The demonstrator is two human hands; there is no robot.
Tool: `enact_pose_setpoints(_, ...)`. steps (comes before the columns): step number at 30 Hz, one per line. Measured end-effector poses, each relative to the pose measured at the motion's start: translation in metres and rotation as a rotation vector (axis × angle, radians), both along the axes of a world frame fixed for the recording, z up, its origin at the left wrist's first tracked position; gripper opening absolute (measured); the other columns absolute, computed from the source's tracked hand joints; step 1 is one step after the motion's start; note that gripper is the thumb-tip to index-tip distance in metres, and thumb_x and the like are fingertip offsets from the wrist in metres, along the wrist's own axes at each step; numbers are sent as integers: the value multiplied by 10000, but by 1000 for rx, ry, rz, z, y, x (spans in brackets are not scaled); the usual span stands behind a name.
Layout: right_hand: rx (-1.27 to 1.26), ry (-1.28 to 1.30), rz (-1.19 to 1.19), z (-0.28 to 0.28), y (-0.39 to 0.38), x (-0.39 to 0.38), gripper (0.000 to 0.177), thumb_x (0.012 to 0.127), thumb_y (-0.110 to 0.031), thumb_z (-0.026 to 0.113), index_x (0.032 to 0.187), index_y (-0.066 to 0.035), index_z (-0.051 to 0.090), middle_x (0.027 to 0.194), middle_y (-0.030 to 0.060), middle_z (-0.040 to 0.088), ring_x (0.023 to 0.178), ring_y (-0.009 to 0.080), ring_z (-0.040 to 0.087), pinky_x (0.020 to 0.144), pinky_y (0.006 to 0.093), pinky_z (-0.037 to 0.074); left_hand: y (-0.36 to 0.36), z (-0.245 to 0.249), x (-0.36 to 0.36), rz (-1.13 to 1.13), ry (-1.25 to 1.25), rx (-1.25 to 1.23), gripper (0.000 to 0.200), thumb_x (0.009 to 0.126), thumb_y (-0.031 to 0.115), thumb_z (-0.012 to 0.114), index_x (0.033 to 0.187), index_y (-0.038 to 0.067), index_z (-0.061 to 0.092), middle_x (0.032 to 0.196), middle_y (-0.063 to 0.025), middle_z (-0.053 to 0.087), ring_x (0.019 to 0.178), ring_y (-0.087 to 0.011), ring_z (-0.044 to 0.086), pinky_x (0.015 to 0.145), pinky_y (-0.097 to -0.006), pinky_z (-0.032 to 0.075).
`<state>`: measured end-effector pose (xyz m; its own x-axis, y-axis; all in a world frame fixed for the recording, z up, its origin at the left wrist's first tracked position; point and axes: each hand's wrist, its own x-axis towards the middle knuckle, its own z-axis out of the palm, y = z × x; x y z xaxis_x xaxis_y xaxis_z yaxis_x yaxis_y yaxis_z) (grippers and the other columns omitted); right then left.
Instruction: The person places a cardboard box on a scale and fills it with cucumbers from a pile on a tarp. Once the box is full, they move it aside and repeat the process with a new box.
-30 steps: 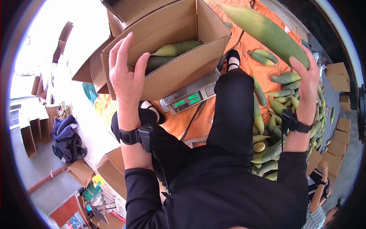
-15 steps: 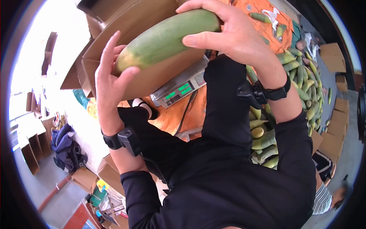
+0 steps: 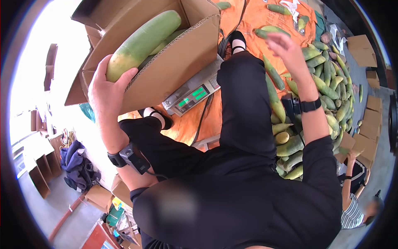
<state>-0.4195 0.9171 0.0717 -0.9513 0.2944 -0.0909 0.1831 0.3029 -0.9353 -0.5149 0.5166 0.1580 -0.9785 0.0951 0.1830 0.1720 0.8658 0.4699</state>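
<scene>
My left hand grips the pale yellowish end of a large green radish, thumb on the near side and fingers around the far side. The radish lies slanted in the mouth of an open cardboard box, with another green radish partly visible beneath it. The box rests on a digital scale with lit green displays. My right hand is apart from the box, above the orange sheet, fingers stretched and slightly blurred, holding nothing that I can see. Nearest to it lie slim green radishes.
A big heap of green radishes spreads to the right on the orange sheet. More radishes lie beside my right leg. Cardboard boxes line the right side. Another person is at the lower right. Dark clothing lies at left.
Both hands held the radish above the box; now it sits lower, in the box opening. My right hand has let go and moved right, over the sheet. The other person's arm has come into view.
</scene>
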Motion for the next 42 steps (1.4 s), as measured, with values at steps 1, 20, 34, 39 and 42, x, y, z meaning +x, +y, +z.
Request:
enact_pose_setpoints(1, 35, -105, -38, -16, 11, 17, 329, 897, -205, 610, 1155, 0, 598, 1025, 64, 660, 944, 118, 605, 786, 265, 483, -3, -2, -2, 6, -25, -38, 575, 678, 304, 801, 1179, 108, 599, 984, -130, 677, 886, -229, 658, 804, -342, 498)
enact_pose_setpoints(20, 932, -879, 441, -176, 17, 240, 358, 705, -241, 743, 1040, -156, 650, 1019, 63, 616, 1052, 252, 559, 861, 407, 481, 1, -19, -4, -184, 124, 240, 206, 917, 78, 586, 1100, 60, 679, 1038, -46, 685, 988, -111, 617, 865, -236, 465)
enact_pose_setpoints(34, 1190, -1109, 829, -205, -24, 241, 274, 878, -153, 530, 1140, -194, 601, 1133, 25, 587, 1135, 214, 507, 948, 495, 338, 3, -17, 12, -192, 275, 290, 121, 879, 37, 617, 980, 22, 684, 916, -59, 673, 871, -125, 636, 781, -230, 476)
enact_pose_setpoints(39, 1217, -1115, 859, -205, -27, 237, 268, 879, -165, 535, 1135, -193, 608, 1137, 26, 581, 1134, 218, 500, 943, 482, 340, 4, -16, 14, -219, 270, 301, 126, 875, 28, 620, 983, 16, 683, 890, -60, 668, 840, -121, 630, 757, -227, 474)
enact_pose_setpoints(42, 1227, -1132, 884, -202, -27, 234, 266, 874, -179, 545, 1130, -201, 614, 1118, 20, 592, 1130, 214, 501, 944, 475, 340, 4, -14, 16, -232, 238, 298, 138, 886, 23, 601, 996, 9, 683, 903, -55, 674, 864, -120, 629, 781, -229, 469)
